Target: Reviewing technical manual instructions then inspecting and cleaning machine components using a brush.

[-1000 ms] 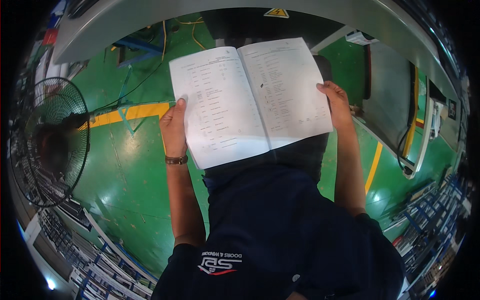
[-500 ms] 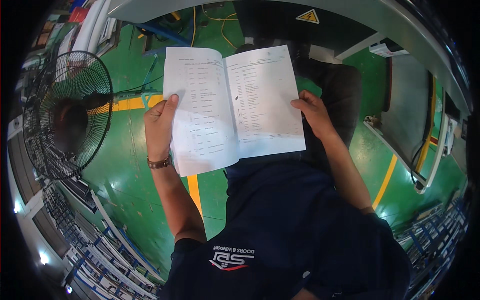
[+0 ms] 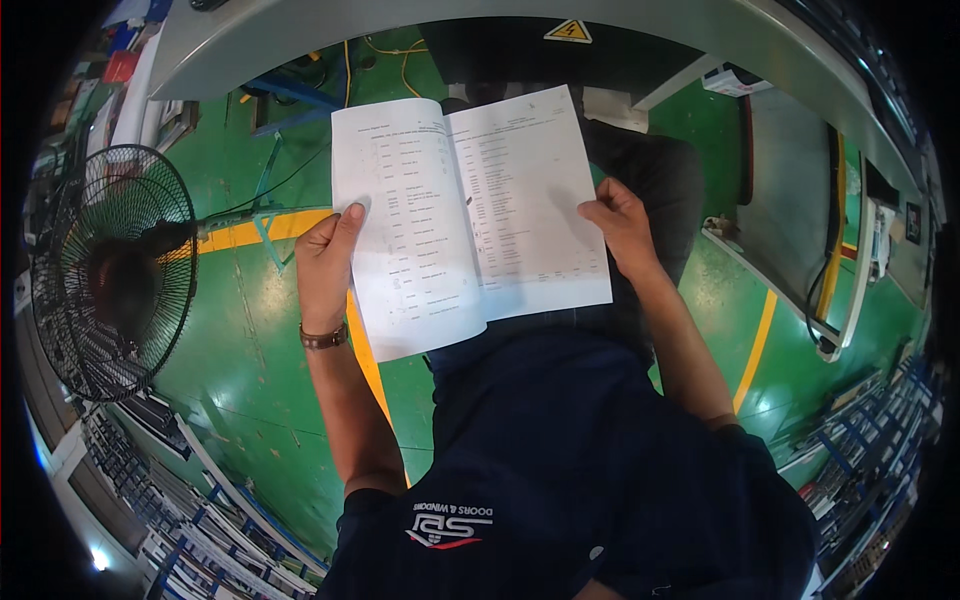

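Over the floor (image 3: 250, 360), the left hand (image 3: 328, 262) pinched one edge of the booklet (image 3: 535, 235), held open between hands drawn closer than a second earlier, both pages still exposed; the right hand (image 3: 625, 222) pinched the opposite edge.

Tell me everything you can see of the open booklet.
The booklet is white and looks like paper, open with its pages facing the wearer. Both visible pages carry rows of small dark print, too fine to make out; the right page also has dark marks near the fold. The left page curves toward the fold. The left hand grips its left edge and the right hand its right edge, each thumb on top.
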A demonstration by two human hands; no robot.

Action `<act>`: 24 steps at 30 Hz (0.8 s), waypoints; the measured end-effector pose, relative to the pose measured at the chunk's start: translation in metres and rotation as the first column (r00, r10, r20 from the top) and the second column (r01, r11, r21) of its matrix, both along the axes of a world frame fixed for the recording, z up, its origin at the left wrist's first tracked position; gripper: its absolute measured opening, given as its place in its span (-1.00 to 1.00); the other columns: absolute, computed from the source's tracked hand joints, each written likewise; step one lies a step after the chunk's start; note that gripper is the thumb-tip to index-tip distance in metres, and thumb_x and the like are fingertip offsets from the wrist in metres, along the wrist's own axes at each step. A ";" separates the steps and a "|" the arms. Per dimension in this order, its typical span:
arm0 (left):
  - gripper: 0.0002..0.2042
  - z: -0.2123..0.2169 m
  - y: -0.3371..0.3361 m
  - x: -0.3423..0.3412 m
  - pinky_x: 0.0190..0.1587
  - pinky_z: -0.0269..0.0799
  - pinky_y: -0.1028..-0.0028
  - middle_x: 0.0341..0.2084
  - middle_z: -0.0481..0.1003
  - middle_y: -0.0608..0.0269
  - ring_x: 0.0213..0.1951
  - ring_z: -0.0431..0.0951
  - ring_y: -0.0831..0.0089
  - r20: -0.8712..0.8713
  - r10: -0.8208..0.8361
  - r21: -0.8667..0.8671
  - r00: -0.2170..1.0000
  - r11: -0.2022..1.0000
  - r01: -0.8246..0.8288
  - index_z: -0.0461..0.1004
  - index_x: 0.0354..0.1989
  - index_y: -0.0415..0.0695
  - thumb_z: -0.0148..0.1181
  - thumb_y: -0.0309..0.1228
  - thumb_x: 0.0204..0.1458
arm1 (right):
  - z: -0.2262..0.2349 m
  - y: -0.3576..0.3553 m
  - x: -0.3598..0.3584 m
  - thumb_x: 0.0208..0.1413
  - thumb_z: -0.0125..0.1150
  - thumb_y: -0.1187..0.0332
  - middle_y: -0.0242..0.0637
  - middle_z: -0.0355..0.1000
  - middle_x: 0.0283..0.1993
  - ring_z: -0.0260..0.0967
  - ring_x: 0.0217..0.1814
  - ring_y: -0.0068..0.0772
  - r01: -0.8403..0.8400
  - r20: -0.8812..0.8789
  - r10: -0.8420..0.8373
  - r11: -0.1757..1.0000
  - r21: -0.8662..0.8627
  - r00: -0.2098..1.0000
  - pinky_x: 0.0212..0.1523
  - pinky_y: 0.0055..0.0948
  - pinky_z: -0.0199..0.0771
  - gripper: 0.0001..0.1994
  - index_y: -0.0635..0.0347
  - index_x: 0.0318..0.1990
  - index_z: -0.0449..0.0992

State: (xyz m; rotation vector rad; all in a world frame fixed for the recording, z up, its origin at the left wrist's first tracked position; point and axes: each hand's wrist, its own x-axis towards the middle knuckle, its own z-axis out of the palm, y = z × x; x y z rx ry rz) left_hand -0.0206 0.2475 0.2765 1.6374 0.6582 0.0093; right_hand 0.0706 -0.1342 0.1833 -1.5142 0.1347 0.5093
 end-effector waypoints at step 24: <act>-0.49 -0.003 -0.010 -0.008 0.04 0.49 0.49 -0.04 0.63 0.11 -0.08 0.61 0.50 0.083 0.133 -0.366 0.988 0.926 -0.094 0.28 0.40 -0.27 0.15 -0.51 0.26 | 0.015 0.007 0.001 0.38 0.19 0.05 -0.40 0.57 -0.35 0.42 -0.30 -0.69 -0.076 -0.101 0.082 0.995 0.062 0.992 -0.20 -0.61 0.40 -0.57 0.36 -0.12 0.65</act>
